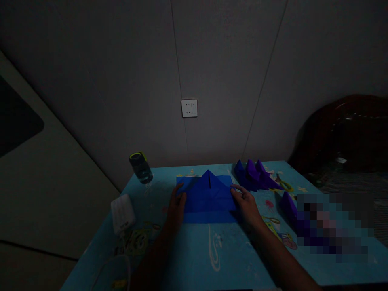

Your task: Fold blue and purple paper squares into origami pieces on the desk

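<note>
Blue desk [230,250]; my 2 hands' fingers, left [179,198] and right [241,196], hold 1 blue paper boat [207,194].

Boat [209,192] dk blue — tablecloth [194,254] lt blue w/ cartoon prints.

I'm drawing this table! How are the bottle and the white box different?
The bottle is dark and see-through with a yellow-green rim; the white box isn't see-through. The bottle is round, the box is blocky with rounded corners. Both are on the table.
</note>
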A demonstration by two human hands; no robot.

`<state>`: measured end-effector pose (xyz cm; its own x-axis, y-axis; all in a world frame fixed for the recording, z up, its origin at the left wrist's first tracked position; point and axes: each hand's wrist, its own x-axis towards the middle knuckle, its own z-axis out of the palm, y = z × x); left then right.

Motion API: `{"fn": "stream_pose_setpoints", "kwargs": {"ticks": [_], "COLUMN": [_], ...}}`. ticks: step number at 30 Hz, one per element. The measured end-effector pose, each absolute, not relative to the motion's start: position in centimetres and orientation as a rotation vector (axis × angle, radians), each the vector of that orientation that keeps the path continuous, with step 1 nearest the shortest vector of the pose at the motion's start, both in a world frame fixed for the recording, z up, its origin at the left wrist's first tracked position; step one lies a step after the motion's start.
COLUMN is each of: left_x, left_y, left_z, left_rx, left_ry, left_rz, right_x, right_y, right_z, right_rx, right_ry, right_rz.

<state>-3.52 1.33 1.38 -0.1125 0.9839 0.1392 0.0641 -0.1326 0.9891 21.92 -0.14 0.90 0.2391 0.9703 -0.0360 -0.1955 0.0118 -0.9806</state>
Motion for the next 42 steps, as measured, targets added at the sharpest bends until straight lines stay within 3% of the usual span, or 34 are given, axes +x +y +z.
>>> {"fn": "stream_pose_setpoints", "kwargs": {"ticks": [13,24,32,42], "left_x": [-3.2,-3.5,-3.6,-3.3], "left_y": [1.2,1.1,1.7,2.3], "left_z": [1.3,0.5,-0.5,-0.2], "left_rx": [1.502,1.694,1.714,1.430], "left_ry": [1.159,1.237,1.418,1.257], "left_rz": [1.269,1.451,1.547,1.456], "right_x": [22.4,21.6,21.5,21.1], "right_y": [0.1,-0.5,-0.8,-1.0], "right_z": [0.9,1.4,1.8,1.5], "right_rx": [-1.316,-1.116,-1.137,-1.124], "right_ry": [-1.003,-1.103,-1.005,-0.992], "right_rz": [0.861,1.249,1.371,1.357]}}
